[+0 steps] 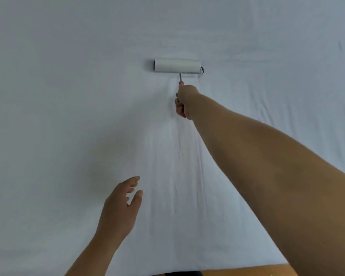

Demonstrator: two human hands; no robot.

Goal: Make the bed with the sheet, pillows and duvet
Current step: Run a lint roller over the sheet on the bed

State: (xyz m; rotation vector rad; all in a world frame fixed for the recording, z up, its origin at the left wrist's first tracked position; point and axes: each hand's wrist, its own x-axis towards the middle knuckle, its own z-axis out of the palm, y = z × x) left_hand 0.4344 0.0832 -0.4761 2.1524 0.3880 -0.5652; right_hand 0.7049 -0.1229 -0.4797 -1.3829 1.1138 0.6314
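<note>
The sheet [68,116] is spread white across the bed and fills nearly the whole view, with long faint creases running down its middle toward the near edge. A lint roller [177,65] is laid flat on the sheet in the upper centre, its white drum lying crosswise. Its pink handle is gripped by the right hand [184,101], fingers curled round it, the arm stretched far forward. The left hand [121,206] is held low above the sheet, fingers relaxed and slightly parted, holding nothing.
</note>
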